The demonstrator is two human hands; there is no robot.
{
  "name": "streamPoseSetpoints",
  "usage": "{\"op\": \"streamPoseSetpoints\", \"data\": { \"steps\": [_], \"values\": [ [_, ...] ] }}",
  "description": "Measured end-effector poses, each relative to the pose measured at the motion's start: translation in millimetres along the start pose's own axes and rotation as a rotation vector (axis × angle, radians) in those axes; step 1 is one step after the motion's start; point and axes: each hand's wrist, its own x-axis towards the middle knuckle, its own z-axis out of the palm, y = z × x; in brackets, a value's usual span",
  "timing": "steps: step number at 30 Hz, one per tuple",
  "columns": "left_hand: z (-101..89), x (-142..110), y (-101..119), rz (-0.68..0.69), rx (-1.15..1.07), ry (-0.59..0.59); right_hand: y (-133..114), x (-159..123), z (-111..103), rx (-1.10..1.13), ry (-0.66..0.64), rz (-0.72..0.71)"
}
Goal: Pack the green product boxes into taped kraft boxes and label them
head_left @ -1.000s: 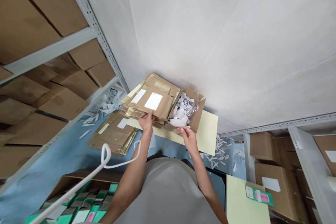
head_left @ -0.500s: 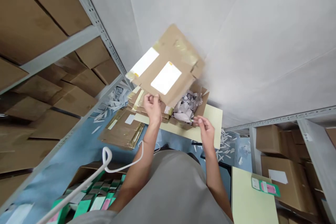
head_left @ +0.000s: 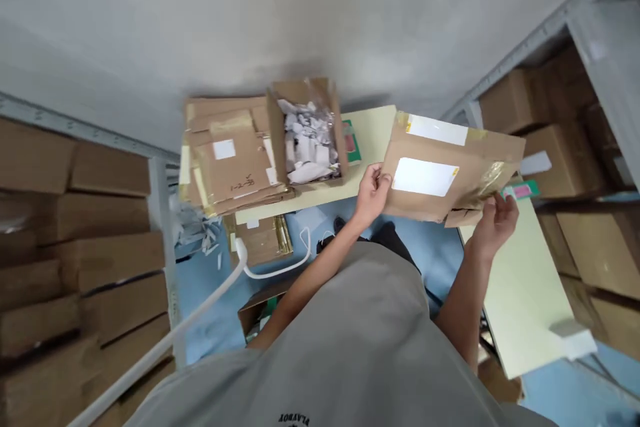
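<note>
The left hand and right hand gripped one flattened carton, raised but unfolded nowhere, right of the scrap-filled box; a stack of flat cardboard remained left of it.

Whse (shelves w/ ctns).

1 head view: close above grey shirt, facing forward and down.
</note>
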Motion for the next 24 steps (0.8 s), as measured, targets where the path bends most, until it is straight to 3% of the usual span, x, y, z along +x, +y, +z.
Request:
{"op": "streamPoseSetpoints", "data": {
  "steps": [5,10,13,16,20,24],
  "values": [
    [69.6,-8.9,-21.7,-0.091,0.050,-0.291,96.6,-31.6,-64.0,0.052,0.317,0.237],
    [142.0,-17.5,-48.5,-0.119,0.222,-0.498,183.5,-51.4,-122.2,0.117,0.410,0.350],
    [188.9,-19.7,-81.5,-0.047,0.342,-0.628,229.1,-52.7,-151.0,0.161,0.471,0.421],
    [240.9,-22.4,-125.2,-0.014,0.450,-0.678,270.8,-48.4,-174.7,0.183,0.505,0.503],
    [313.0,-32.9,-184.1,-0.055,0.546,-0.728,317.3,-41.7,-201.7,0.227,0.521,0.607],
    [377.7,-47.5,-225.8,-0.134,0.519,-0.815,355.0,-41.1,-226.5,0.277,0.525,0.654]
  ]
}}
